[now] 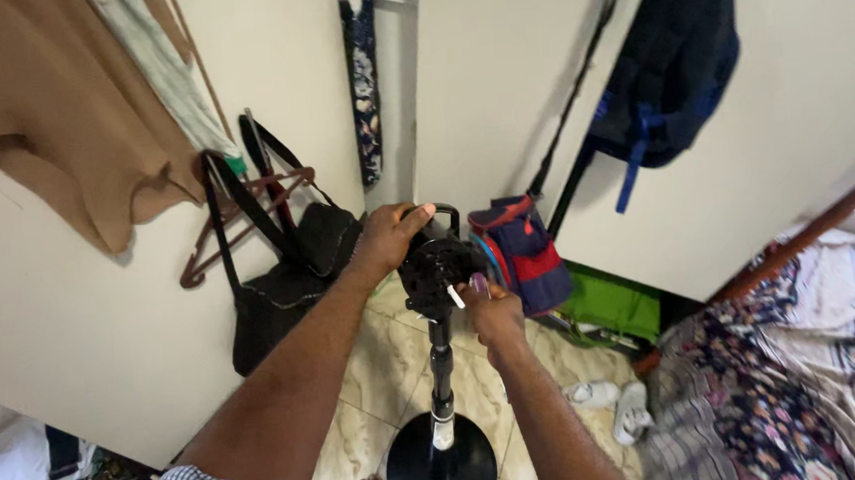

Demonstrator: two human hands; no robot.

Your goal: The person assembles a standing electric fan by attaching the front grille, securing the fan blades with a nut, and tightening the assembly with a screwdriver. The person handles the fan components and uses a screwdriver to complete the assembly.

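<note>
Your left hand (390, 238) clamps top of one black motor head (436, 265) on one stand pole (442, 369), round base (441, 465) on floor. Your right hand (491, 311) pinches one small white pin (456, 297) at head's side. Two white shoes (612, 406) nearby.

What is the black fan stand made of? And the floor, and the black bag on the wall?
The fan stand looks like black plastic or painted metal, with a glossy round base. The floor looks like polished marble-patterned tile, shiny with grout lines. The black bag seems soft fabric or faux leather; it sags.
</note>
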